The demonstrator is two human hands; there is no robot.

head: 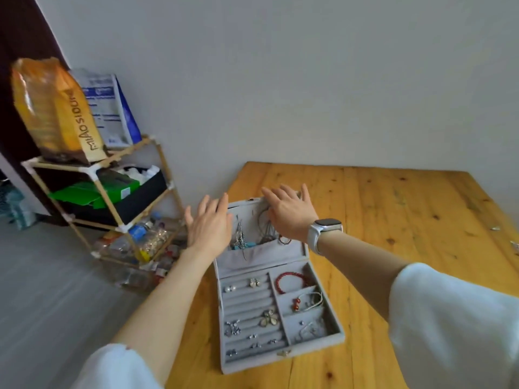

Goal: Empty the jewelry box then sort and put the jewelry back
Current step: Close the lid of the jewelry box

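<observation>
A grey velvet jewelry box lies open near the table's left edge. Its lid stands up at the back, with necklaces and earrings hanging over a pocket. The tray holds earrings and a flower brooch in ring rolls, a red bead bracelet, and small pieces in side compartments. My left hand is spread open at the lid's left edge. Fingers apart, my right hand rests on the lid's top edge; a white watch is on that wrist.
The wooden table stretches right and back to a white wall. A few small items lie near its right edge. Left of the table stands a rack with bags, boxes and bottles.
</observation>
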